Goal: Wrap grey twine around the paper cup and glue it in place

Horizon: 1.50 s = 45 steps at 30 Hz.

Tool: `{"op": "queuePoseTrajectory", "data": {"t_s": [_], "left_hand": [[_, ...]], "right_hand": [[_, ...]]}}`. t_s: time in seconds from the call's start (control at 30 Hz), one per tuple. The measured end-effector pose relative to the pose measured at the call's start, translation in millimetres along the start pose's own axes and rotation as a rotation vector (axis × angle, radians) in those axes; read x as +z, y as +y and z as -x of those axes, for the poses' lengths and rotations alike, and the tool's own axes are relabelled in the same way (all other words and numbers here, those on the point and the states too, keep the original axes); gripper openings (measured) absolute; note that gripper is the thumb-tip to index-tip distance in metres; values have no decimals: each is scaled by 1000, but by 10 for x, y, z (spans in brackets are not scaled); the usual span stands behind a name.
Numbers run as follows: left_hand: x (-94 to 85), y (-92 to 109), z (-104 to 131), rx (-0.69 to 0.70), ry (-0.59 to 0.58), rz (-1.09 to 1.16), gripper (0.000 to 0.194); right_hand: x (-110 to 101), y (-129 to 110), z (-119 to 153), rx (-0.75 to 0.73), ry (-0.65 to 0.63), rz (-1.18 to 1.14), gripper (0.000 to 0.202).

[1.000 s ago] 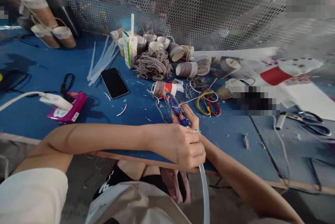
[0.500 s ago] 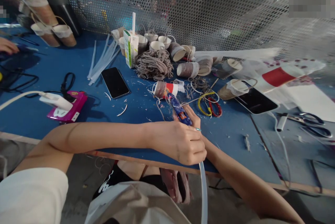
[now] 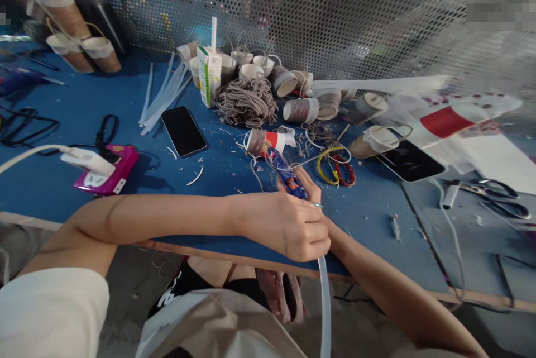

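My right hand [image 3: 310, 184] is closed around a blue hot glue gun [image 3: 285, 171], mostly behind my left hand. My left hand [image 3: 299, 227] is wrapped round a long translucent glue stick [image 3: 324, 308] at the back of the gun; the stick bends down past the table edge. By the gun's nozzle lies a paper cup [image 3: 272, 141] on its side, partly wound with brown cord and red at the middle. Loose thread ends lie around it. Scissors with yellow and red handles [image 3: 335, 167] rest just right of the hands.
Behind the cup lie a heap of brown cord [image 3: 247, 102], several cord-wrapped cups and a drink carton [image 3: 209, 76]. Left are a phone [image 3: 184, 131], glue sticks [image 3: 165, 95] and a pink power strip [image 3: 106, 170]. Another glue gun [image 3: 20, 80] lies far left; dark-handled scissors [image 3: 502, 196] lie right.
At the far left, another person's hand has gone out of view, leaving the other glue gun on the table. My own hands hold almost the same pose.
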<state>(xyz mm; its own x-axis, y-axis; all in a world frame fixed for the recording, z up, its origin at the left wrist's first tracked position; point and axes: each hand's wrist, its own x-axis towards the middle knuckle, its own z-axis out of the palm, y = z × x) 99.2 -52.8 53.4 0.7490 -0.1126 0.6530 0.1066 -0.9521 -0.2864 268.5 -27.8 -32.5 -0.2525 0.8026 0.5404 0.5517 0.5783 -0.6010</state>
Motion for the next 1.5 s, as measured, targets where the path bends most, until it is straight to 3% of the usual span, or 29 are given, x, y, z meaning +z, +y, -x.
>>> {"op": "queuePoseTrajectory", "data": {"t_s": [0.63, 0.97, 1.4, 1.5], "left_hand": [[-2, 26, -14, 5, -45, 23, 27], [-28, 25, -34, -31, 121, 32, 25], [-23, 52, -30, -46, 104, 22, 26], [-8, 66, -33, -54, 133, 30, 26]], "right_hand": [[-44, -61, 8, -27, -29, 33, 19], [-56, -42, 11, -76, -20, 0, 17], [-73, -89, 22, -43, -36, -1, 17], [-127, -162, -14, -26, -97, 0, 17]]}}
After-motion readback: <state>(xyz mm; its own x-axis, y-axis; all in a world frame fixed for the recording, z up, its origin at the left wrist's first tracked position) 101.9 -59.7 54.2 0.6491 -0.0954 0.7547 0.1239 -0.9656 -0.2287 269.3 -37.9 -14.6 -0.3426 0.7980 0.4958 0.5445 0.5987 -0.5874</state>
